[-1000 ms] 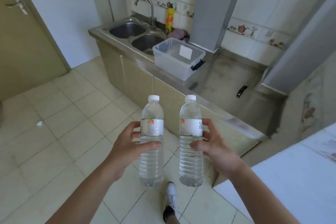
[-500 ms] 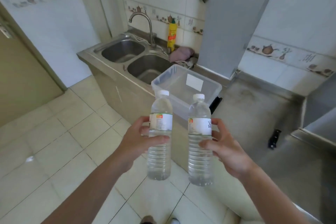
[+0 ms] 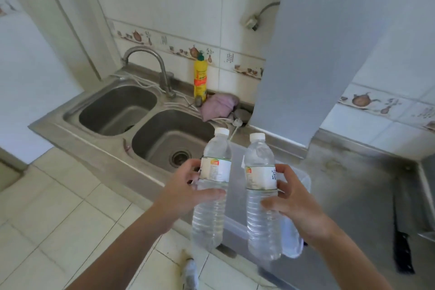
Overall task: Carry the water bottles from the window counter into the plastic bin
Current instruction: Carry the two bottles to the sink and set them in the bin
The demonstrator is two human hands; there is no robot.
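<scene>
Left hand (image 3: 181, 193) and right hand (image 3: 296, 202) each grip an upright water bottle above the plastic bin (image 3: 306, 181)

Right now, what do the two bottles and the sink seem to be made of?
Left bottle and right bottle: probably thin clear plastic, ribbed, with the background showing through, white caps, paper-like labels. Sink: likely stainless steel, dull grey brushed sheen, soft reflections.

Clear ribbed plastic bottles (image 3: 211, 195); dull brushed-steel sink (image 3: 113, 110).
</scene>
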